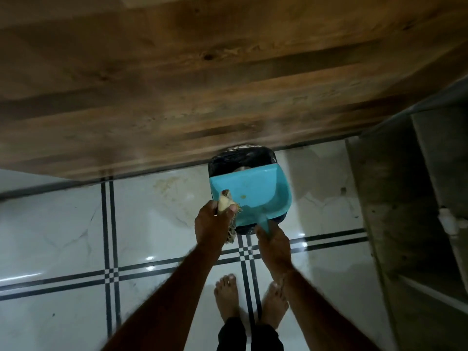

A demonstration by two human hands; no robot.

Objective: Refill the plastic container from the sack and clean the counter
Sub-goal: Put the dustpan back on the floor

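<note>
Tipping a blue dustpan [253,192] over a black-lined bin [238,158], I stand barefoot on glossy white floor tiles [63,224] crossed by dark lines. My right hand [272,243] is wrapped closed around the pan's handle, which runs back toward me, so the pan's long axis points away from my body and its open lip hangs just over the bin's mouth. My left hand [211,224], fisted tight on a small fibre hand broom [228,201], sits at the pan's left edge, bristles touching or all but touching the blue plastic; it is the nearer hand for flicking out what clings. One small yellowish speck shows on the pan's floor; otherwise it looks nearly empty, so I judge the emptying is almost finished. The bin is tucked half under the overhanging wooden counter [228,84], whose edge crowds the space above the pan and would limit any higher tilt. Grey shelving [417,198] stands to my right, well clear. Neither the plastic container nor the sack is in view.
</note>
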